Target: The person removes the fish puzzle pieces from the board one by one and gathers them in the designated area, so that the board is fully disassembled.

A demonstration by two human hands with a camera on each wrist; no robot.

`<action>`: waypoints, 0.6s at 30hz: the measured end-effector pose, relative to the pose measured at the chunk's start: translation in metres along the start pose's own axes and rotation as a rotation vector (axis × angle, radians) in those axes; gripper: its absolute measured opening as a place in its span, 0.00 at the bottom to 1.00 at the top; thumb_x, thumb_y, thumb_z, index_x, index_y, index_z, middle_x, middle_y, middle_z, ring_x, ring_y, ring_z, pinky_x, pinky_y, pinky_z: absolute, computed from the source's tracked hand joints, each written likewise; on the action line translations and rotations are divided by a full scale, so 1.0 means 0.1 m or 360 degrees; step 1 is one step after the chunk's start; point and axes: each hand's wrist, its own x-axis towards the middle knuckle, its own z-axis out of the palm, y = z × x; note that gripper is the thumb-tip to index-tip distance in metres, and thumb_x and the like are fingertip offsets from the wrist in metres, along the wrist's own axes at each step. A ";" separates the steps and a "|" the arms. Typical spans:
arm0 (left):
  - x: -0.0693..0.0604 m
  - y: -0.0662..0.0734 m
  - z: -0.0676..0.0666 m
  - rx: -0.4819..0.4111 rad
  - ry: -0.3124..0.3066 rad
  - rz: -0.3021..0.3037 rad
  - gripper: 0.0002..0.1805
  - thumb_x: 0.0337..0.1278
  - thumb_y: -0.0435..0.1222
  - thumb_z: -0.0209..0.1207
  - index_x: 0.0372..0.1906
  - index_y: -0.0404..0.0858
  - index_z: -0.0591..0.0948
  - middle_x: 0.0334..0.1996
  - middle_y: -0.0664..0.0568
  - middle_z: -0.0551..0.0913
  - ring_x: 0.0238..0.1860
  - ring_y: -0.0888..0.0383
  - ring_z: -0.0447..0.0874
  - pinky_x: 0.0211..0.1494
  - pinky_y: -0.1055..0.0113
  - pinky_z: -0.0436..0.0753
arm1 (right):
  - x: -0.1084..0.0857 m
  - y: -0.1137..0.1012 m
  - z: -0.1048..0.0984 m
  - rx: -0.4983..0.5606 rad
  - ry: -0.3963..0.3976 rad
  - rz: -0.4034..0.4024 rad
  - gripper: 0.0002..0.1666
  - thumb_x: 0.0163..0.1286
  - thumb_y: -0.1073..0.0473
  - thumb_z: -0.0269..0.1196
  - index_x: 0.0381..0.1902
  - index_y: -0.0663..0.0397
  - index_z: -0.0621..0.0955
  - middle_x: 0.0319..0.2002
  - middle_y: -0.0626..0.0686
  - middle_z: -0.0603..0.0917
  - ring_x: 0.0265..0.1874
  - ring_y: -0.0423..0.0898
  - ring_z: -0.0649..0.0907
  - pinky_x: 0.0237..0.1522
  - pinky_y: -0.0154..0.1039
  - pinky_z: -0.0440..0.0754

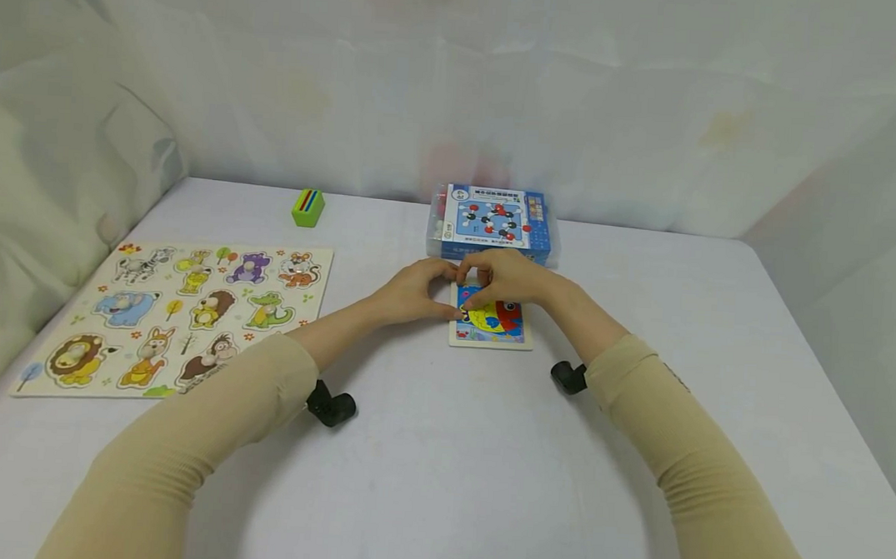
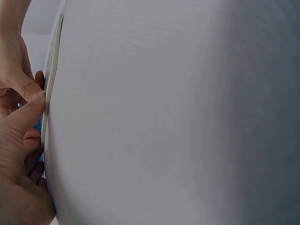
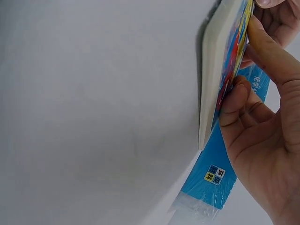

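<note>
A small fish jigsaw puzzle point(image 1: 493, 318) in a pale tray lies on the white table in the head view. My left hand point(image 1: 416, 291) is at its left side, thumb against the tray's edge and forefinger near the upper left corner. My right hand point(image 1: 510, 275) reaches over the top, its bent forefinger and thumb at the upper left of the picture. In the left wrist view both thumbs meet at the tray's edge point(image 2: 52, 65). In the right wrist view the curled right fingers point(image 3: 233, 101) touch the puzzle. Whether a loose piece is between them is hidden.
A boxed molecule model set point(image 1: 491, 223) stands right behind the puzzle. On the left lies a large animal peg board point(image 1: 184, 314). A green block with coloured stripes point(image 1: 308, 208) stands at the back left. White cloth point(image 1: 456, 88) hangs around the table.
</note>
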 end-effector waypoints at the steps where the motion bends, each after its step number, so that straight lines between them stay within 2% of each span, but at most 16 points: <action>1: 0.00 0.00 0.00 0.0000 0.0001 0.0002 0.33 0.50 0.43 0.72 0.61 0.37 0.76 0.64 0.46 0.76 0.71 0.48 0.67 0.79 0.51 0.64 | 0.00 0.00 0.00 -0.0006 -0.0007 -0.0001 0.21 0.59 0.47 0.72 0.50 0.39 0.81 0.30 0.50 0.76 0.33 0.47 0.77 0.34 0.34 0.73; 18: 0.01 -0.01 0.00 0.0023 0.0003 0.0000 0.33 0.49 0.44 0.72 0.60 0.36 0.76 0.62 0.46 0.77 0.70 0.49 0.69 0.78 0.51 0.65 | 0.04 -0.03 -0.02 -0.0058 -0.0088 0.0051 0.24 0.60 0.44 0.71 0.52 0.37 0.78 0.32 0.51 0.76 0.36 0.47 0.77 0.35 0.34 0.73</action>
